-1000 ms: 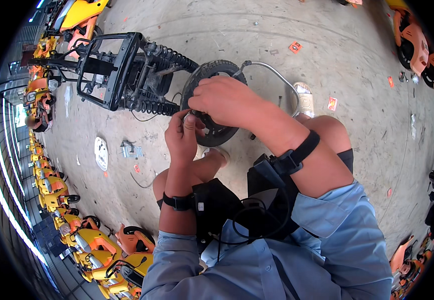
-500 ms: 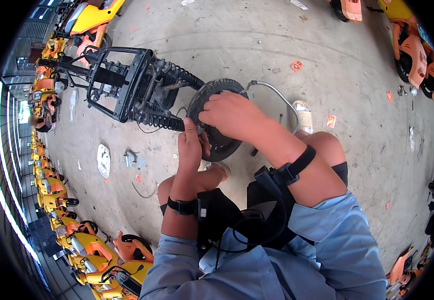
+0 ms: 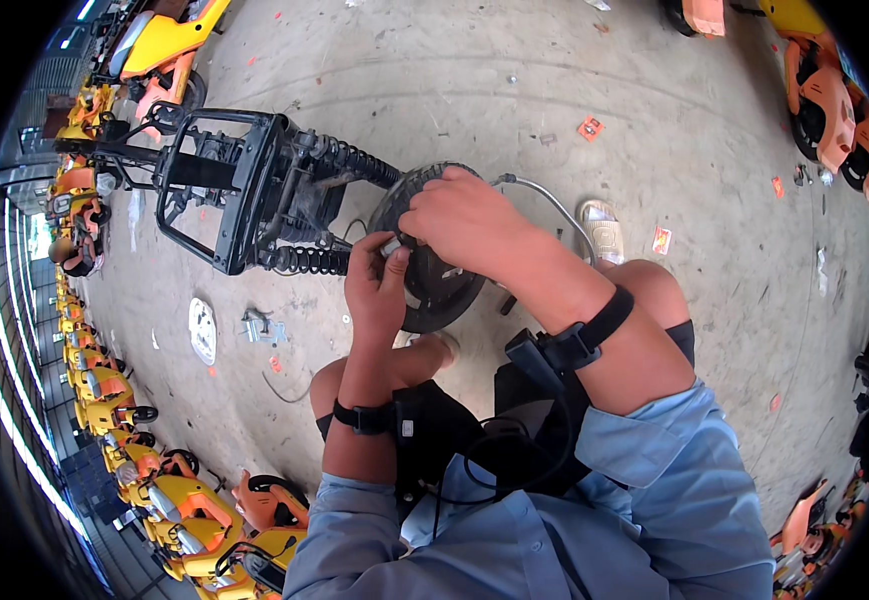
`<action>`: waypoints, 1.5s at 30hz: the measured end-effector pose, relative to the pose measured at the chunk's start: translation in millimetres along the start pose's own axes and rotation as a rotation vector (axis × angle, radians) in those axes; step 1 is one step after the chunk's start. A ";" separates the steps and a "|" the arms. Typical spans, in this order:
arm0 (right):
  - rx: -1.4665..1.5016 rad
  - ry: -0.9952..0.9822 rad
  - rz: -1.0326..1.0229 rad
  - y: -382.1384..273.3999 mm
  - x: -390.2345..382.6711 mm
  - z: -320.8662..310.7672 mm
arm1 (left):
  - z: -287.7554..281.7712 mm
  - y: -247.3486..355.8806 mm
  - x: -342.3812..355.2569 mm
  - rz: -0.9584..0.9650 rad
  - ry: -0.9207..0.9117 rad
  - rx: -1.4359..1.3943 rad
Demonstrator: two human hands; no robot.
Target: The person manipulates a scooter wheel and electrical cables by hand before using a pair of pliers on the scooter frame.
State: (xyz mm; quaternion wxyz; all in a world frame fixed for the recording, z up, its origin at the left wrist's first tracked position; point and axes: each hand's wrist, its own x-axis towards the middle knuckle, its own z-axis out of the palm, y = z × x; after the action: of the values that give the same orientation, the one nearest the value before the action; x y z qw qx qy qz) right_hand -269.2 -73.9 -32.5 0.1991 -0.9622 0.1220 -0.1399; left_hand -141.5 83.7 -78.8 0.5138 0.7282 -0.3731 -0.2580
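Observation:
A black scooter wheel [image 3: 444, 305] stands between my feet, at the rear of a stripped black scooter frame [image 3: 279, 190]. My left hand [image 3: 374, 285] is at the wheel's left side, thumb and fingers pinching a small light-coloured piece [image 3: 391, 246] whose kind I cannot make out. Across the tyre's upper part lies my right hand [image 3: 462, 218], its fingers curled in close to the left fingertips. Whatever the right fingers grip is hidden beneath them. Two coil-spring shock absorbers, an upper one [image 3: 354, 160] and a lower one [image 3: 314, 261], reach from the frame toward the wheel.
A grey hose or cable [image 3: 554, 197] curves from the wheel past my right shoe [image 3: 601, 232]. On the concrete lie a white oval part [image 3: 202, 332], metal brackets [image 3: 264, 326] and scraps of litter. Yellow scooters [image 3: 194, 500] line the left side; others stand at the upper right.
The left hand has shifted slightly up and left, and its fingers now show pinched on the small piece. The right hand stays over the tyre. The scooter frame appears slightly further left.

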 end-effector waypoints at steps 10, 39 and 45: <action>-0.106 0.024 -0.063 1.4 26.8 11.2 | -2.2 -6.8 28.9 -0.061 -0.107 -0.245; 0.769 0.027 0.722 -12.8 3.8 9.9 | 4.3 4.2 4.0 -0.303 -0.130 -0.914; 1.527 0.082 0.848 -27.4 2.6 10.1 | 15.3 5.9 -12.8 -0.290 -0.266 -0.816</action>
State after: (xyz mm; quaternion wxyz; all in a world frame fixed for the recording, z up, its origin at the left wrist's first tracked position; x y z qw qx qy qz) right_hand -258.7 -46.7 -29.4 0.8199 -0.4336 0.3497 -0.1322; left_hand -162.3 84.4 -78.6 0.6651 0.4713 -0.1977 -0.5445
